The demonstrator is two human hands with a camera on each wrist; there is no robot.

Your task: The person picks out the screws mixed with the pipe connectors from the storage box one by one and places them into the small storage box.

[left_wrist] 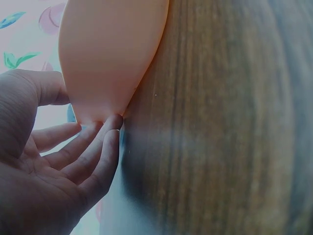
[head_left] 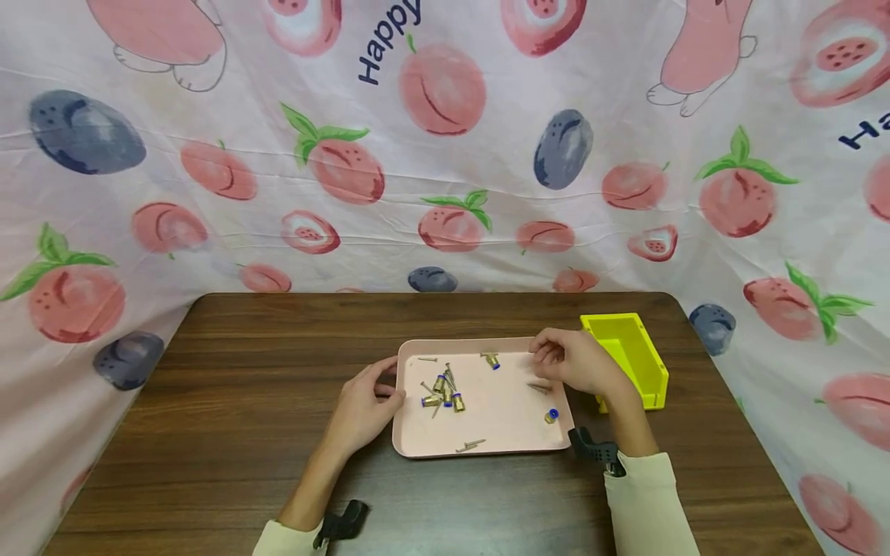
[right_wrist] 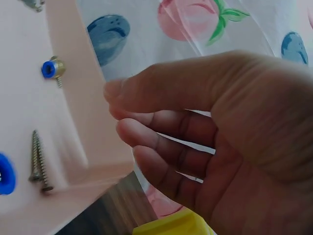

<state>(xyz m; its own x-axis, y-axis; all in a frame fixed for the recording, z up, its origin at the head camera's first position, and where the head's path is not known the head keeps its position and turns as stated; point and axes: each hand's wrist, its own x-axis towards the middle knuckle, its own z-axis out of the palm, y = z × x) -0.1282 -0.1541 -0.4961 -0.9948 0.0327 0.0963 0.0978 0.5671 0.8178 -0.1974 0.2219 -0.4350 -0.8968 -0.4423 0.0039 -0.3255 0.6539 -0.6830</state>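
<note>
Pale pink tray on table, long axis left to right; smooth, shallow, rounded corners. Left hand grips its left end, thumb and fingers on the wall. Right hand at far right corner, thumb and index tips together; can't tell if they pinch anything. Tray holds brass-coloured fittings with blue ends, mostly clustered left, and metal screws; right-hand pair points left, heads right. Yellow bin right of tray, long axis slanting near to far. Table wood-grained. Fruit-print cloth reads "Happy".
</note>
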